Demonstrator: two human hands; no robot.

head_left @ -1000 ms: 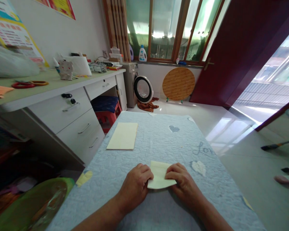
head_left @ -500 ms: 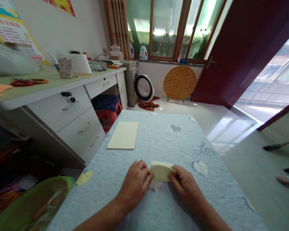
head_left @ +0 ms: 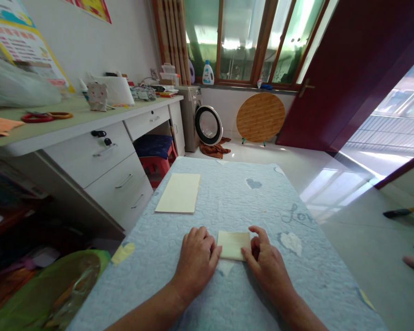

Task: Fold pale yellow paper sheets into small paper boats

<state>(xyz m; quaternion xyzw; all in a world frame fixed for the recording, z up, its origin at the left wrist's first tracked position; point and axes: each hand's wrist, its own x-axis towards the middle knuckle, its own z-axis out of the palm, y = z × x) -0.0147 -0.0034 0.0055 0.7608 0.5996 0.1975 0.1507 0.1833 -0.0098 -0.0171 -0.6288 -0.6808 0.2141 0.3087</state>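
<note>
A small folded sheet of pale yellow paper (head_left: 233, 245) lies flat on the cloth-covered table (head_left: 224, 197), between my two hands. At its left edge is my left hand (head_left: 198, 255), fingers curled and thumb pressed on the lower left corner. My right hand (head_left: 265, 257) keeps its thumb on the lower right corner; its index finger is raised off the paper and the other fingers are bent, partly hidden. Farther up on the left rests a stack of pale yellow paper (head_left: 178, 193), apart from both hands.
Left of the table stands a white desk (head_left: 100, 151) with scissors (head_left: 46, 116) on top. A green-lined bin (head_left: 89, 271) sits by the table's near left side. Beyond are a red stool (head_left: 155, 156), a washing machine with its door open (head_left: 209, 125) and a round wooden tabletop (head_left: 260, 117).
The paper's upper flap, curved up before, now lies flat. My right index finger has lifted and stretched away from the paper. The view has shifted slightly.
</note>
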